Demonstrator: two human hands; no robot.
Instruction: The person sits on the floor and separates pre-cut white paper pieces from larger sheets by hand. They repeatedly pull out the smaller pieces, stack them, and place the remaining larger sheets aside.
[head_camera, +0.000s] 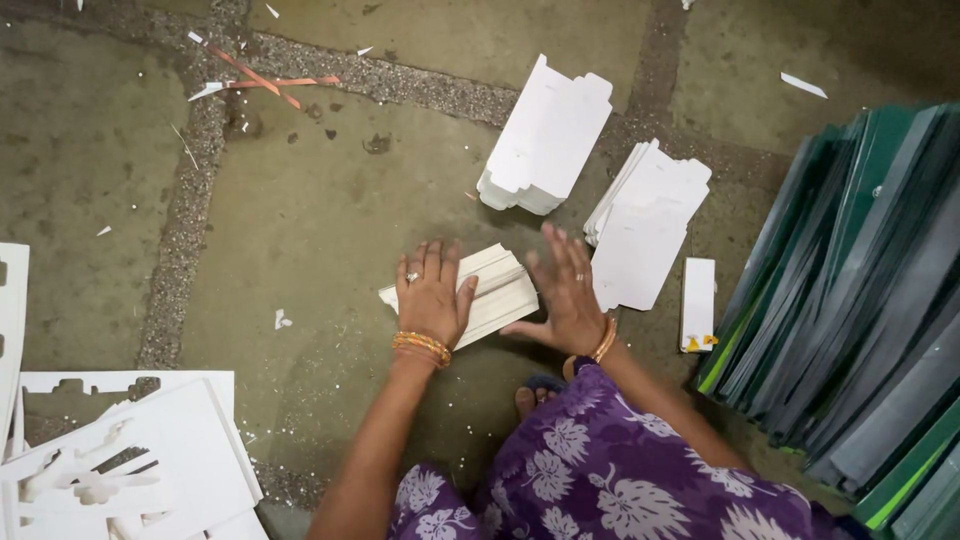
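left hand (430, 297) flat, open on small stack of white die-cut card blanks (490, 290) — right hand (568, 298) open beside it; two finished white card stacks (545, 135) beyond, punched waste sheets (120, 450) left.

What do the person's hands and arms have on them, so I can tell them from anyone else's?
Both arms are bare, no sleeves showing. The left hand has a ring on one finger and orange-gold bangles at the wrist. The right hand also has a ring, plus an orange bangle at its wrist.
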